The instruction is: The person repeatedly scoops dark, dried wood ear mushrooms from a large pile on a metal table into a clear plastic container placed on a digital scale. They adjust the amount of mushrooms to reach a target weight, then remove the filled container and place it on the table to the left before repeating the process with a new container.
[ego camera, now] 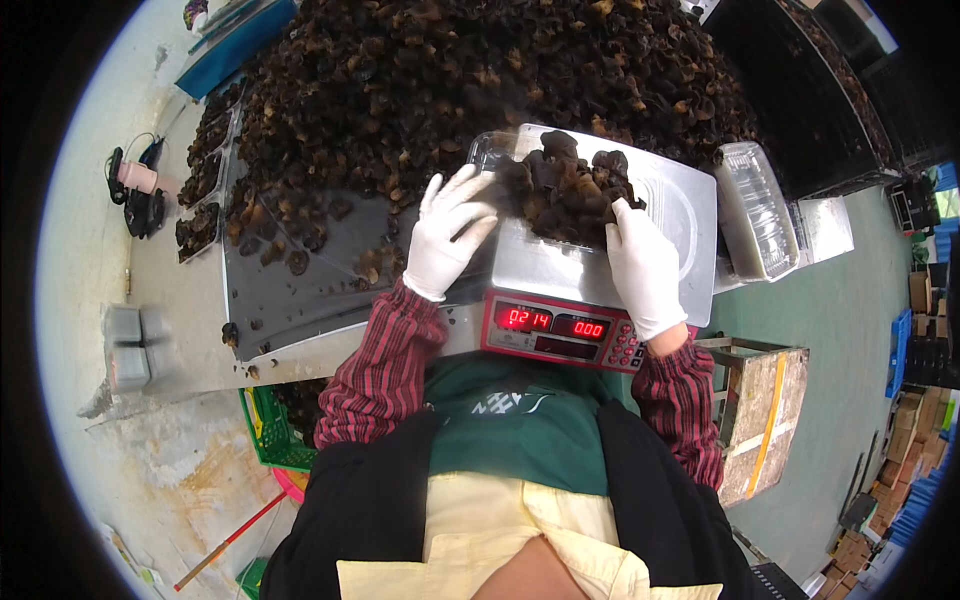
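Note:
A silver-topped electronic scale (694, 225) with a red front panel stands before me, red digits lit on its display. On its plate, a heap of dark brown wood ear mushrooms (574, 191) fills a clear plastic tray (491, 142), most of which is hidden beneath them. My left hand (451, 232), in a white glove, is at the heap's left side with fingers spread; a dark blurred piece shows beside its fingertips. My right hand (646, 266), also gloved, touches the heap's right edge with thumb and fingertips; whether it pinches mushroom or tray rim cannot be made out.
A large mound of wood ears (450, 90) covers the table's far side. Filled trays (199, 229) line the left edge. Stacked clear trays (757, 214) stand right of the scale, near a black crate (795, 97). Below are a green crate (274, 435) and a wooden stool (765, 420).

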`<state>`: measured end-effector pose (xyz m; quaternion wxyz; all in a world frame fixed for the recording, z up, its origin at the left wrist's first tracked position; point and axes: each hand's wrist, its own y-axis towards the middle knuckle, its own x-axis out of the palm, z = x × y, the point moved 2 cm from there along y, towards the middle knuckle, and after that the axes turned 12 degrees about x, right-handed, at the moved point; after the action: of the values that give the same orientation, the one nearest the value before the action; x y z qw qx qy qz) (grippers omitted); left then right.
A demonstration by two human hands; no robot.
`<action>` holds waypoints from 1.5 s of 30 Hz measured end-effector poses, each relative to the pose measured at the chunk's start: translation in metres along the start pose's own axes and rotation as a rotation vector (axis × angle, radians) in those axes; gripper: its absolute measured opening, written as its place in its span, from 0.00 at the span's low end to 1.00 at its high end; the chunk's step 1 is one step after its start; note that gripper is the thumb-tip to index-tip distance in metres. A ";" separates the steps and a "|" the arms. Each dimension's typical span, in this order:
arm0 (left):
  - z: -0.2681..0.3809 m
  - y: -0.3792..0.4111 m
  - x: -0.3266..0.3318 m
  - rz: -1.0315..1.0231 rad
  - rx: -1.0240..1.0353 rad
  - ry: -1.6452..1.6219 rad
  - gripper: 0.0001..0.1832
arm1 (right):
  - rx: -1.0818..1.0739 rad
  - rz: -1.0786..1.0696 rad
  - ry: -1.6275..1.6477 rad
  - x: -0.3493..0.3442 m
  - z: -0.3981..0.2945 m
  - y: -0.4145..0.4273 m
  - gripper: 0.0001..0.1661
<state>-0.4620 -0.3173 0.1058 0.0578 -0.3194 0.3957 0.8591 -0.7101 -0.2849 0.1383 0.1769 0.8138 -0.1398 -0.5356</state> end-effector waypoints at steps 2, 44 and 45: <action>-0.003 -0.005 -0.006 0.060 -0.032 -0.012 0.07 | 0.035 0.040 -0.022 -0.004 0.001 -0.001 0.16; -0.046 0.096 0.014 -0.719 -0.281 -0.390 0.11 | 1.000 -0.577 1.325 -0.002 -0.021 -0.048 0.19; -0.042 0.082 0.004 -0.688 -0.335 -0.414 0.11 | 0.991 -0.557 1.252 -0.008 -0.028 -0.045 0.19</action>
<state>-0.4735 -0.4039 0.1359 0.3664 -0.2587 0.1013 0.8880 -0.6856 -0.2374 0.1359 -0.2942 0.9485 -0.0292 0.1135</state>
